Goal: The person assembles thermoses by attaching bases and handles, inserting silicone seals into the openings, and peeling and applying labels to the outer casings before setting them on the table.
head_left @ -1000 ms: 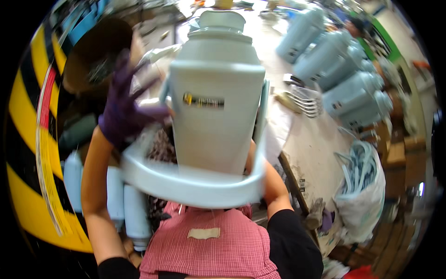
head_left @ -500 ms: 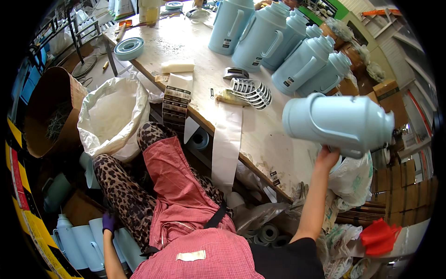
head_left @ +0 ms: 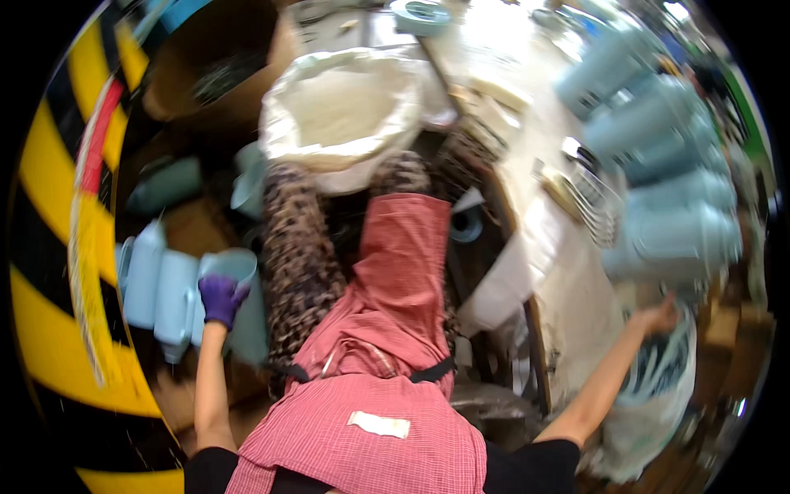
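Note:
My left hand (head_left: 222, 298), in a purple glove, is closed at the rim of a light blue, open-mouthed thermos jug shell (head_left: 237, 265) low on the left. More light blue jugs (head_left: 146, 276) stand tightly beside it. My bare right hand (head_left: 657, 319), blurred, reaches past the table's right side with fingers apparently stretched out and nothing visible in them. Just beyond it, a light blue thermos jug (head_left: 658, 247) is at the near end of a row of similar jugs (head_left: 638, 123) on the table.
A white table (head_left: 576, 329) runs along my right, with curled label strips (head_left: 599, 206) on it. A clear bag holding light blue parts (head_left: 654, 387) hangs near my right arm. Ahead are a white sack (head_left: 284, 123) and a cardboard box (head_left: 267, 41); a yellow-black striped barrier (head_left: 49, 272) is left.
My view has swung left. The thermos jug that my right hand held up has left it and apparently joined the row on the table. My left hand has moved onto a jug shell's rim.

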Demonstrator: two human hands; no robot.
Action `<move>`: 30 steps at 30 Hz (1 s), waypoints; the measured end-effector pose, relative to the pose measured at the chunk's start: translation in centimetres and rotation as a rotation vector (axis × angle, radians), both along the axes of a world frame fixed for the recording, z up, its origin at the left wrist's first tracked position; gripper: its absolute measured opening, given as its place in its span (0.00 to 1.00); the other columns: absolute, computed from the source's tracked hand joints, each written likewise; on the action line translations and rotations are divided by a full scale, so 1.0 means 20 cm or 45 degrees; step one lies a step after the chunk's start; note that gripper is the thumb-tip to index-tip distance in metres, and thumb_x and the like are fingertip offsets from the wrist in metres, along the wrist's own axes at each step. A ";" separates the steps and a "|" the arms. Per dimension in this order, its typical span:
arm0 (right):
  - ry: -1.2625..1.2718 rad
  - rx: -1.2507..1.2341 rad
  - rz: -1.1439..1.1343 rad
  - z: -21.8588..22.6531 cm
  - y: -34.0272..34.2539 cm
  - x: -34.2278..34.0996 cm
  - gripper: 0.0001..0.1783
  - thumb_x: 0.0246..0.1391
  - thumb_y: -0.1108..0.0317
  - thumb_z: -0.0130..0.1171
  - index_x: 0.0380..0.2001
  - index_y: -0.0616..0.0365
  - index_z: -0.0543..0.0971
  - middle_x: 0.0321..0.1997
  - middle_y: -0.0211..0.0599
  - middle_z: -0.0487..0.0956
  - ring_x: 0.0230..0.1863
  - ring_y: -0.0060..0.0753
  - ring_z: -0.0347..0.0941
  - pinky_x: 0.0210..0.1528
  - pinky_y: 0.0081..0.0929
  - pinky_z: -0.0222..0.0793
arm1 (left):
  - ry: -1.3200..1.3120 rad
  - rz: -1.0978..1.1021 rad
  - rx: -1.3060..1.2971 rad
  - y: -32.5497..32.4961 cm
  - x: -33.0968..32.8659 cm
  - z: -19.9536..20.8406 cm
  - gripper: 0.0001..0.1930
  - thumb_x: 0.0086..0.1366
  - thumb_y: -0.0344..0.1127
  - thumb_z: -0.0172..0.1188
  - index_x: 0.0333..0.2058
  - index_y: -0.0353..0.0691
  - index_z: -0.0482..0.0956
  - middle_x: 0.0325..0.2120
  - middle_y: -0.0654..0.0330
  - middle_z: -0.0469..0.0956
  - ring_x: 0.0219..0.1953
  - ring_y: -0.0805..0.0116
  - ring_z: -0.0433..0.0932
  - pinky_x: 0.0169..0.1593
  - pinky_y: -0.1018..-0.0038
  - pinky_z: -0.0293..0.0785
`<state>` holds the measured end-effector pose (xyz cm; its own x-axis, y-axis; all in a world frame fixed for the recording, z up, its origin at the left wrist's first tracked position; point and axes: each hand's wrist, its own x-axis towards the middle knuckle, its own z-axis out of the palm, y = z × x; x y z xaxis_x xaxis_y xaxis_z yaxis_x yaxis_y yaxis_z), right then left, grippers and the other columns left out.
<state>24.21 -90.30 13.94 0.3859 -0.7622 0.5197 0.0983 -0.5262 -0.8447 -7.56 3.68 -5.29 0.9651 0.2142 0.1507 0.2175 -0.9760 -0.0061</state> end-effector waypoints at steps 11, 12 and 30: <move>-0.226 -1.680 2.124 0.25 2.84 -0.49 0.33 0.47 0.56 0.73 0.56 0.54 0.79 0.63 0.31 0.77 0.65 0.42 0.72 0.70 0.49 0.59 | -0.230 -1.140 -0.290 -0.89 0.38 1.35 0.19 0.63 0.43 0.64 0.48 0.38 0.77 0.41 0.59 0.77 0.52 0.57 0.76 0.68 0.54 0.60; -0.282 -1.280 2.373 0.27 2.87 -0.49 0.22 0.46 0.65 0.71 0.47 0.55 0.83 0.50 0.33 0.85 0.53 0.44 0.80 0.64 0.44 0.67 | -0.068 -1.281 -0.840 -0.95 0.35 1.25 0.25 0.66 0.48 0.64 0.53 0.35 0.75 0.49 0.56 0.76 0.61 0.58 0.73 0.71 0.57 0.57; 0.112 -0.932 2.072 0.48 2.72 -0.46 0.59 0.47 0.36 0.71 0.70 0.65 0.61 0.69 0.50 0.65 0.67 0.52 0.62 0.69 0.46 0.57 | -0.373 -0.636 -1.640 -0.77 0.55 1.37 0.71 0.40 0.60 0.82 0.74 0.37 0.45 0.61 0.48 0.72 0.68 0.50 0.65 0.70 0.57 0.60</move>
